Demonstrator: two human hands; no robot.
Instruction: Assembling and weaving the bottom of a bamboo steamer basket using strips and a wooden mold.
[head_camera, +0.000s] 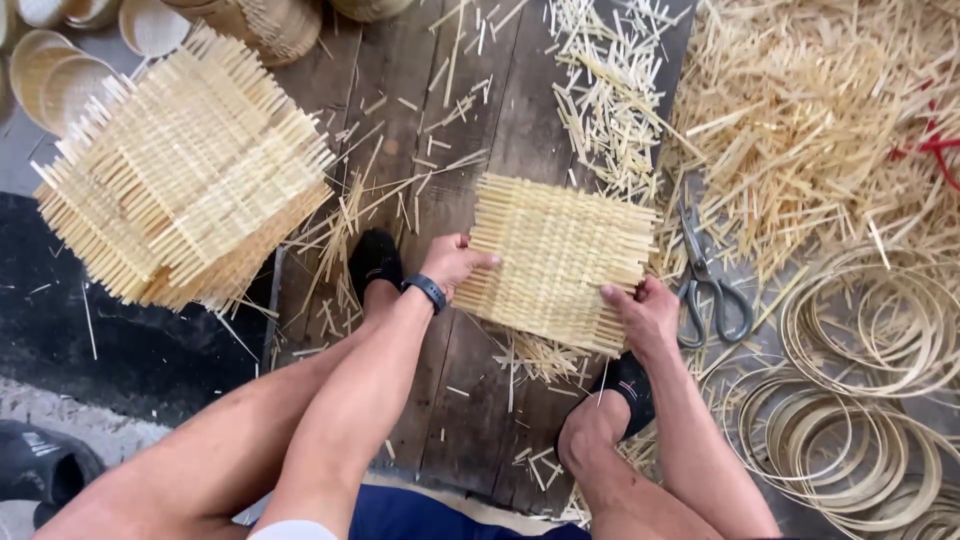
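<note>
Plank floor (470, 400); both hands grip woven mat (555, 262) (edges).

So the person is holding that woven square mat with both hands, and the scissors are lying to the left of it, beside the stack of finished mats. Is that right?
Not quite. Both hands, left hand and right hand, do hold the woven square mat, but the head view shows the scissors lying to its right, near the coiled hoops. The stack of finished mats is on the left.

woven mat in hands (556, 262): 1 | scissors (708, 285): 1 | black shoes (376, 260): 2
</note>
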